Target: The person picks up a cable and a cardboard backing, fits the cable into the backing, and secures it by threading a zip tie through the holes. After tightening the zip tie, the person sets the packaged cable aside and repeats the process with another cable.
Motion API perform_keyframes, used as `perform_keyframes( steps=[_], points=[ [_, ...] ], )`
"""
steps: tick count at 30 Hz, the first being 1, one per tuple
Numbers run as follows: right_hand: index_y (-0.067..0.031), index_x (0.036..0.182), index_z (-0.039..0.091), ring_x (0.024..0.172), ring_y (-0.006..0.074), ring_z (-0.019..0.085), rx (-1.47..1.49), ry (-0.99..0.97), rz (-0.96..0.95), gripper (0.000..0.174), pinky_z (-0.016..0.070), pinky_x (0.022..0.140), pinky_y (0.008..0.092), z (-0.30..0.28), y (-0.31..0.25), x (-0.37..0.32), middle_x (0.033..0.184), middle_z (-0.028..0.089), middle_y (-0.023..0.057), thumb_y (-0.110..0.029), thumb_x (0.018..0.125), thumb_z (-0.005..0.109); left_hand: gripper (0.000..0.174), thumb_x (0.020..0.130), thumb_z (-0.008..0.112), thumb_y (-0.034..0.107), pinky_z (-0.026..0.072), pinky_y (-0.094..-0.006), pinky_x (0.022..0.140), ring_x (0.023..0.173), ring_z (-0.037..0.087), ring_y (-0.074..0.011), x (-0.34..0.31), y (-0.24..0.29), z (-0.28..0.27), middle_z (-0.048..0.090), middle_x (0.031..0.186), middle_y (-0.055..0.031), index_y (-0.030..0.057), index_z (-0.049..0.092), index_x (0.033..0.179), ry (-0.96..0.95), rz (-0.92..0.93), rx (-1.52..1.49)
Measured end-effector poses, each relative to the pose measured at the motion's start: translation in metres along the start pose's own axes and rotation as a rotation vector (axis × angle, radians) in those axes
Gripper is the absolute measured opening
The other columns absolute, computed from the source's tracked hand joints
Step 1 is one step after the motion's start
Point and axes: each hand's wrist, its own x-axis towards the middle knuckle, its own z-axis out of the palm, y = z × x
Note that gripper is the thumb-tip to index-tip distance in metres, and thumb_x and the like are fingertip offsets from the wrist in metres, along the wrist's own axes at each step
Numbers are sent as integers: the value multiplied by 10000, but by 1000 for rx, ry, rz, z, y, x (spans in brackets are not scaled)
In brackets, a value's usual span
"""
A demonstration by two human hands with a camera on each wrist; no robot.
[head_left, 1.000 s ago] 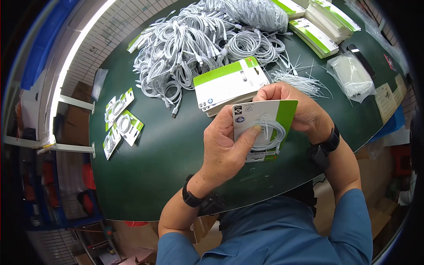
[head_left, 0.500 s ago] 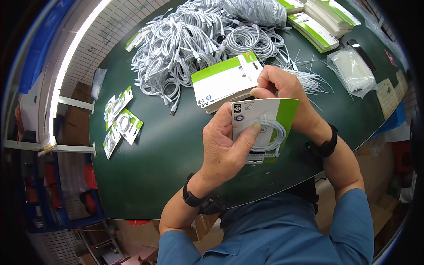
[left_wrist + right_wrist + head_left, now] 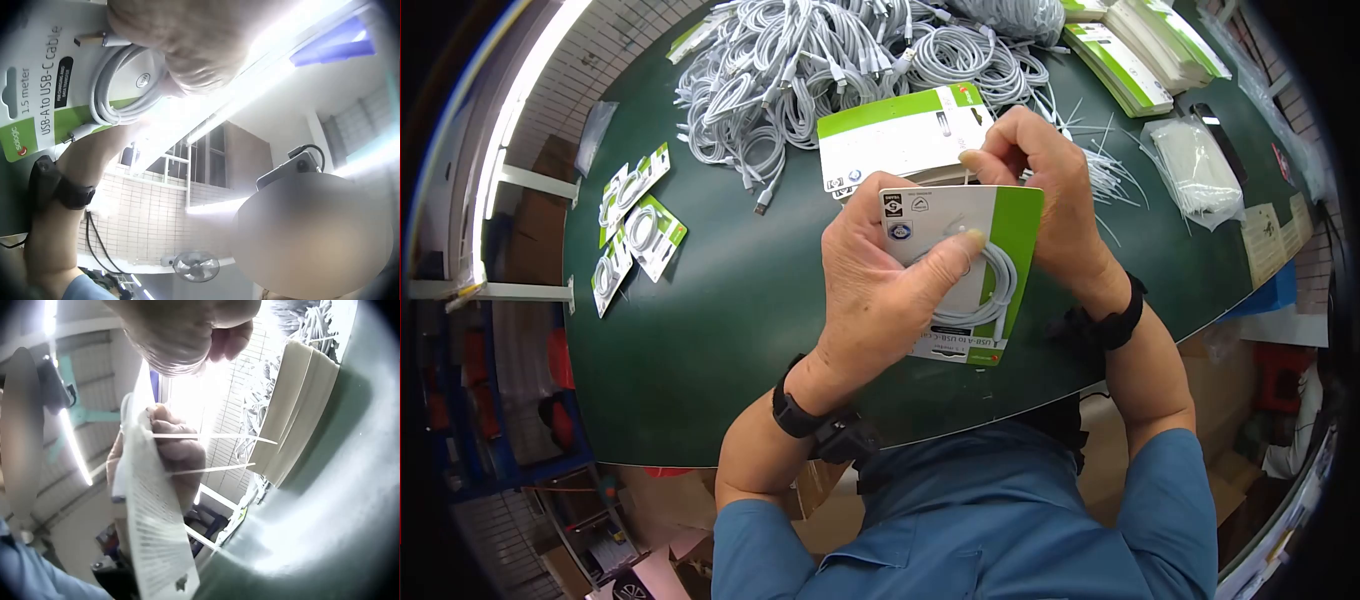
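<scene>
Cable card (image 3: 998, 283), pinched by the left hand (image 3: 882, 275), is probably needing steadiness, the right hand (image 3: 1048, 178) hovering at one o'clock, its grip unclear.

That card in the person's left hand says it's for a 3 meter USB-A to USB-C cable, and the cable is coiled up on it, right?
Not quite: the length is wrong. In the left wrist view the card reads "1.5 meter". The rest stands: it is in the left hand, says USB-A to USB-C, and has the cable coiled on it.
</scene>
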Motion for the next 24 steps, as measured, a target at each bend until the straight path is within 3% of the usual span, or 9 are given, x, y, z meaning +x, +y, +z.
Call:
perform_keyframes(
  steps=[3, 4, 8, 11, 14, 16, 19, 21, 24],
  points=[
    [-24, 965, 641, 674, 84, 597, 191, 136, 212, 141, 491, 586, 277, 1, 5, -1, 837, 662, 23, -96, 1010, 754, 273, 929, 811, 36, 603, -293, 835, 935, 728, -122, 8, -1, -1, 763, 1055, -96, -3, 641, 1139, 50, -16, -114],
    [-17, 1113, 652, 735, 57, 608, 383, 129, 221, 144, 503, 635, 236, -2, 5, 0, 892, 687, 15, -151, 1071, 685, 278, 936, 801, 33, 606, -295, 844, 945, 731, -127, 11, -1, -3, 764, 1070, -98, -6, 644, 1162, 72, -17, -144],
    [-5, 1288, 602, 828, 38, 606, 538, -152, 341, 313, 491, 697, 218, -11, -13, -7, 934, 668, 15, -268, 1119, 608, 355, 956, 796, 62, 615, -309, 854, 957, 739, -143, 23, 4, -19, 770, 1105, -107, -23, 632, 1259, 148, 57, 64],
    [30, 1343, 616, 936, 122, 681, 528, -287, 301, 397, 555, 822, 296, 8, -30, -16, 1050, 731, 73, -288, 1105, 630, 421, 957, 797, 66, 612, -297, 869, 1015, 728, -142, 27, 8, -20, 739, 1187, -119, -26, 602, 1318, 154, 27, -13],
    [35, 1368, 621, 1013, 147, 692, 444, -290, 283, 418, 565, 888, 329, 8, -27, -14, 1132, 753, 97, -291, 1107, 631, 540, 937, 809, 83, 580, -356, 958, 1120, 690, -215, 25, 3, -12, 689, 1261, -126, -26, 552, 1399, 237, 120, -1],
    [38, 1362, 624, 1021, 138, 687, 531, -245, 326, 415, 564, 887, 325, 3, -30, -9, 1140, 756, 101, -289, 1107, 632, 625, 909, 823, 97, 529, -400, 1015, 1157, 648, -283, 24, 4, -14, 661, 1265, -127, -19, 513, 1440, 321, 425, 486],
    [48, 1342, 632, 1020, 130, 680, 533, -187, 313, 396, 565, 891, 320, -2, -33, -5, 1139, 755, 107, -273, 1111, 628, 641, 789, 915, 163, 476, -446, 986, 1121, 605, -343, 18, 18, -21, 650, 1194, -106, 34, 628, 1347, 222, 749, 1012],
    [49, 1336, 635, 1016, 125, 677, 494, -157, 261, 388, 564, 891, 318, -1, -32, -6, 1135, 755, 107, -267, 1111, 628, 606, 714, 946, 172, 473, -436, 941, 1086, 599, -359, 11, 27, -18, 658, 1152, -106, 58, 698, 1255, 3, 799, 1190],
    [36, 1319, 644, 994, 126, 667, 496, -122, 267, 365, 561, 874, 316, 0, -32, -9, 1125, 745, 94, -263, 1110, 631, 475, 662, 946, 167, 463, -427, 848, 961, 616, -298, 10, 16, -2, 682, 1012, -42, 100, 758, 1093, 5, 771, 1178]
  ],
)
